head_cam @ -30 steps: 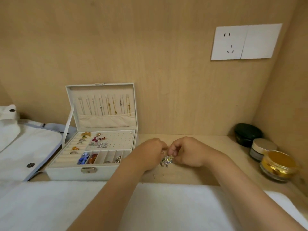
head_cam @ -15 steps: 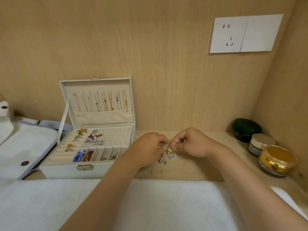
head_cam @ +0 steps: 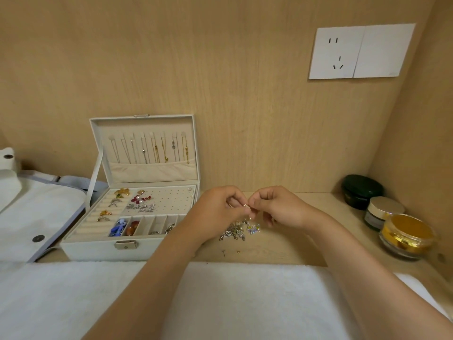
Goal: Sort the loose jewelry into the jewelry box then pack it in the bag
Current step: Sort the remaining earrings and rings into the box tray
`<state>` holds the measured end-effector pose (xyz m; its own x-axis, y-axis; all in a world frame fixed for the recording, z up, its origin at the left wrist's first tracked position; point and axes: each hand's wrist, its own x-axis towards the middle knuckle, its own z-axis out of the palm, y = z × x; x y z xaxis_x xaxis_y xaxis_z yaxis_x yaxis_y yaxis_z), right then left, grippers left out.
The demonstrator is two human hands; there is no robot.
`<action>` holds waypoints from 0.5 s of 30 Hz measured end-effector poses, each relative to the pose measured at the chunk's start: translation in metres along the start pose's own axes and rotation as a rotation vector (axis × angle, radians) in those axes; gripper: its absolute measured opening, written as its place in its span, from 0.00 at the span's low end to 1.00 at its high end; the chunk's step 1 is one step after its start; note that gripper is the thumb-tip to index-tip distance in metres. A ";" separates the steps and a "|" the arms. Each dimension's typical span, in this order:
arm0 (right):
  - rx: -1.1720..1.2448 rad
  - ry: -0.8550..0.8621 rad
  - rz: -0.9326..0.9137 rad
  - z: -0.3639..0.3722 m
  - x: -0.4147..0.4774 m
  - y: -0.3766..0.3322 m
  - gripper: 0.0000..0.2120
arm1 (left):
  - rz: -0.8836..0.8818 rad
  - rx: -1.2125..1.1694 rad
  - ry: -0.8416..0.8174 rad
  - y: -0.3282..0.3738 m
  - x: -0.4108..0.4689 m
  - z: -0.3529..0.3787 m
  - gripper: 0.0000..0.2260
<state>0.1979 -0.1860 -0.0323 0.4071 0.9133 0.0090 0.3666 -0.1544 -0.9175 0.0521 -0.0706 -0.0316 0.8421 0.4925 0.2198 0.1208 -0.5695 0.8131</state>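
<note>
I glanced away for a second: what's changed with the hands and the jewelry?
The left hand and right hand have risen a little off the loose jewelry pile and now pinch a small gold piece between them. The jewelry box stays open, the bag and jars unmoved.

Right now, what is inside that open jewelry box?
Necklaces hang in the jewelry box lid; earrings and blue and amber pieces lie in the tray. The arm of the left hand hides the tray's right front corner.
</note>
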 end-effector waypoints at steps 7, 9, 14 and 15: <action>-0.396 0.148 -0.120 0.004 0.012 0.018 0.08 | 0.018 0.184 0.148 -0.004 0.003 -0.011 0.04; -0.496 0.120 -0.151 0.010 0.013 0.015 0.09 | 0.017 0.259 0.163 -0.006 0.004 -0.017 0.04; -0.694 0.003 -0.166 0.021 0.018 0.012 0.11 | -0.007 0.399 0.122 -0.010 0.001 -0.025 0.04; -0.727 -0.007 -0.168 0.022 0.018 0.012 0.10 | -0.009 0.412 0.120 -0.010 0.000 -0.026 0.04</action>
<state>0.1915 -0.1628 -0.0516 0.2919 0.9487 0.1214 0.8853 -0.2200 -0.4096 0.0371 -0.0481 -0.0257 0.7761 0.5575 0.2946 0.3479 -0.7682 0.5374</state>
